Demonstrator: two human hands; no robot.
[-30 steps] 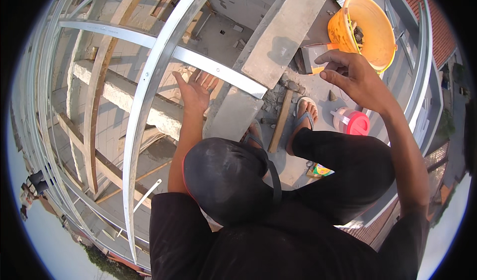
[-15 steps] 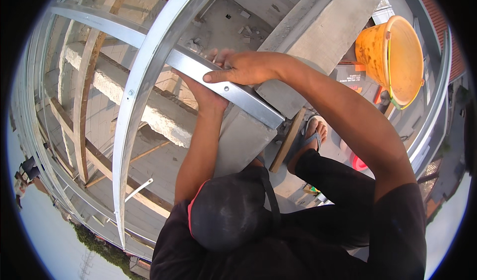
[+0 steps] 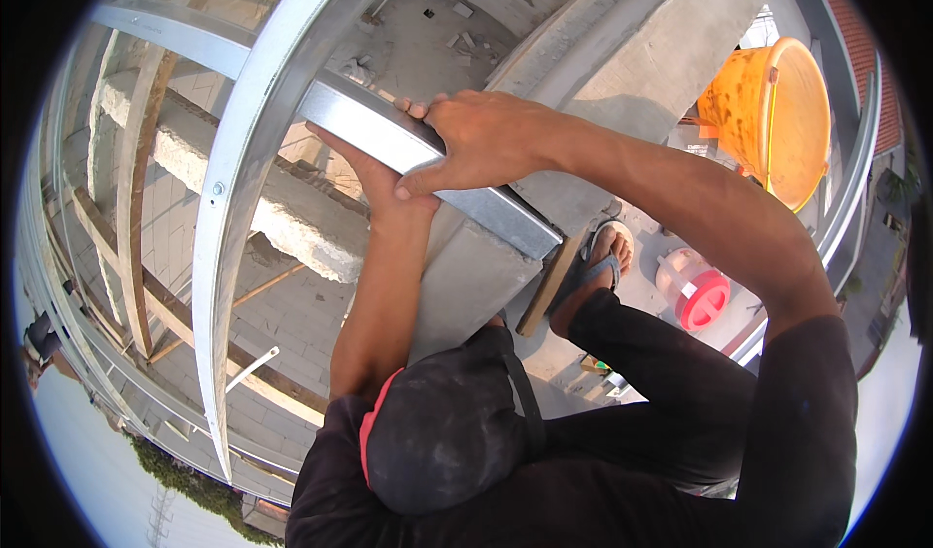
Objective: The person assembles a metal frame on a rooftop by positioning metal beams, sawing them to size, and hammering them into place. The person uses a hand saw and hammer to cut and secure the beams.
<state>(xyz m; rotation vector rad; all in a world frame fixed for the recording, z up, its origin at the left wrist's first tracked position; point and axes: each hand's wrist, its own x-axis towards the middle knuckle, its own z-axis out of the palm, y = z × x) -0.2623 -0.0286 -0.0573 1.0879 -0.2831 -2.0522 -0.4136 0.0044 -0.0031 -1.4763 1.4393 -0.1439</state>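
A short galvanized steel channel [image 3: 360, 123] slants from a long metal beam [image 3: 238, 140] down to a concrete ledge [image 3: 476, 266], where its right end rests. My left hand [image 3: 381, 181] supports it from below, near the beam, with the fingers partly hidden under the metal. Over the top reaches my right hand [image 3: 481, 140]. Its thumb lies against the near edge, touching the left hand's wrist area, and its fingertips hook the far edge. Whether the channel is fastened to the beam cannot be made out.
An orange bucket [image 3: 750, 101] stands to the right, with a clear container with a red lid [image 3: 702, 300] nearer me. A wooden strip [image 3: 546, 291] leans by my sandalled foot. Rough concrete [image 3: 292, 227] and timber [image 3: 141, 198] lie below the frame at left, over a drop.
My right hand has shifted its grip, its thumb moving from the channel's top face to the near edge. The view has shifted a little, and the red-lidded container shows more fully.
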